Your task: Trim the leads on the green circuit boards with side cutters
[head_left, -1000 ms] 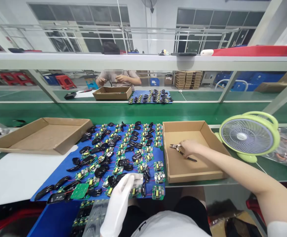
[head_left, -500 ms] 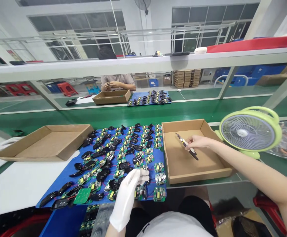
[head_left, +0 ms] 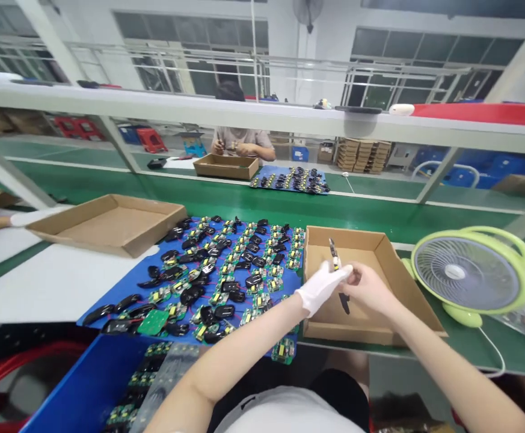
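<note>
Well, from where I stand, both of the person's hands meet above the right-hand cardboard tray (head_left: 370, 334). The bare right hand (head_left: 370, 288) has its fingers clamped around a pair of pliers (head_left: 335, 261), which is tilted over the tray, its tip pointing away from the person and a dark handle showing below the fingers. The left hand (head_left: 324, 290), in a white glove, reaches across and its fingertips touch the right hand's (whether they also grip the pliers, I can't tell).

Just left of that tray lies a blue sheet (head_left: 129, 282) crowded with green circuit boards (head_left: 284, 349) and glossy black casings (head_left: 192, 294). A lime-green fan (head_left: 460, 270) stands to the right, beside the tray. Over on the far left, another person's gloved hand (head_left: 32, 216) is at the edge of a second cardboard tray (head_left: 149, 236), and across the bench a co-worker (head_left: 244, 141) sits behind a smaller box (head_left: 226, 170).
</note>
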Tool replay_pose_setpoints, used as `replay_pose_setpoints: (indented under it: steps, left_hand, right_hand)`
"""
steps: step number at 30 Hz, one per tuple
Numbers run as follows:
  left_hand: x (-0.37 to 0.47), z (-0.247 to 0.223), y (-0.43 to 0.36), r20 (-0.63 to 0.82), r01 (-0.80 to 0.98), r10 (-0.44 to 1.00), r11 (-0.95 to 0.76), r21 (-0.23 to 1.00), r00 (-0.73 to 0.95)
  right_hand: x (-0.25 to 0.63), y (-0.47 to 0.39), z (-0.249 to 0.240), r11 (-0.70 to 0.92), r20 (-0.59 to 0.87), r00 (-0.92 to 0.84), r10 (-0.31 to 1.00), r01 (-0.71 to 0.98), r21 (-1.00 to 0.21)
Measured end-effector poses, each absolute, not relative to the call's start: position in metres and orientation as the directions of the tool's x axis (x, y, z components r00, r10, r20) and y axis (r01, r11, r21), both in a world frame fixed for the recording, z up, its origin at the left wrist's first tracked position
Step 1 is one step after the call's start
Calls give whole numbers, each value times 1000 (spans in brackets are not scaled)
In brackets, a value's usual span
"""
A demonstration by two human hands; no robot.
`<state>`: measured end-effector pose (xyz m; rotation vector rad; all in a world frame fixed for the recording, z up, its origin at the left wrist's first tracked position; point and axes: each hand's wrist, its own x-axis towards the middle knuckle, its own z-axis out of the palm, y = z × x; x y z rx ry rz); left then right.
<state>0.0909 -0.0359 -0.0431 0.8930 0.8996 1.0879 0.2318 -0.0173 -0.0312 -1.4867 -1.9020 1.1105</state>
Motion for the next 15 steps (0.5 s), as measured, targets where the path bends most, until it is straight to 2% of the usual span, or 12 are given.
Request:
replay_pose_setpoints:
  steps: [3,7,12,15]
  left_hand:
    - [108,-53,-27,-140,-400,953,242,884,268]
    - [108,-60,-29,-136,-474,964,232,849,228]
    - [88,-54,-36,-227,-471,956,289,833,185]
    - [71,-41,-43,-244,-489,952,304,818,184]
  right_hand:
    - [227,-21,-40,114,-41,-248,968,578,-808]
    - [223,-28,-44,174,16,-270,963,572,-801]
    - [226,-44,-32,241,29,-420,907,462,-854]
    - [236,-47,-27,235,54,-443,895,365,-901]
